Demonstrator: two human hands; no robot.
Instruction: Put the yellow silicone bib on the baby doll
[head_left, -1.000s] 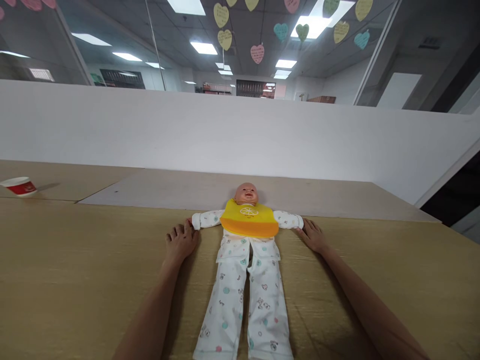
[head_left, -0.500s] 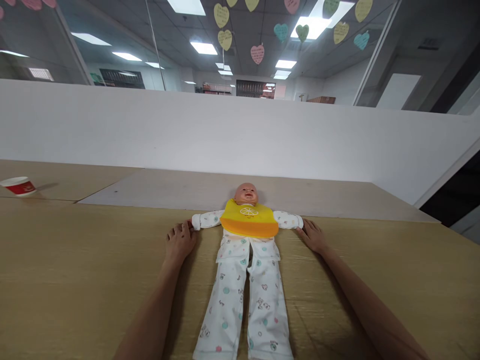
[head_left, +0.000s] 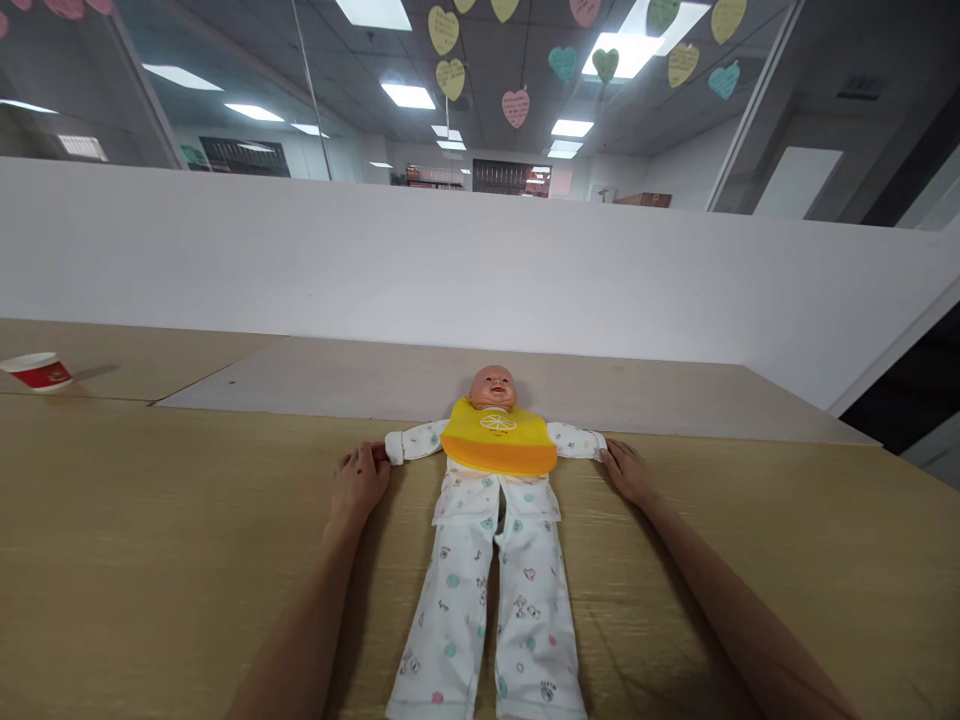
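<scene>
A baby doll (head_left: 493, 386) lies face up on the wooden table (head_left: 150, 540), arms stretched out sideways. It wears white patterned pyjamas (head_left: 487, 590) and a yellow bib (head_left: 499, 440). My left hand (head_left: 358, 483) rests on the table at the end of the doll's left-side sleeve (head_left: 411, 441), its fingers drawn together and curled against the cuff. My right hand (head_left: 627, 470) lies at the end of the other sleeve (head_left: 577, 439), fingertips closed on that cuff. Both of my forearms run along the table beside the doll's legs.
A red and white paper cup (head_left: 39, 371) stands at the far left of the table. A white partition wall (head_left: 480, 270) runs behind the table, with glass above it. Paper hearts (head_left: 514, 107) hang from the ceiling. The table's right end drops off near a dark gap (head_left: 911, 400).
My left hand's fingers have gone from spread to drawn together at the cuff. My right hand's fingers have pulled in slightly at the other cuff. The doll has not moved.
</scene>
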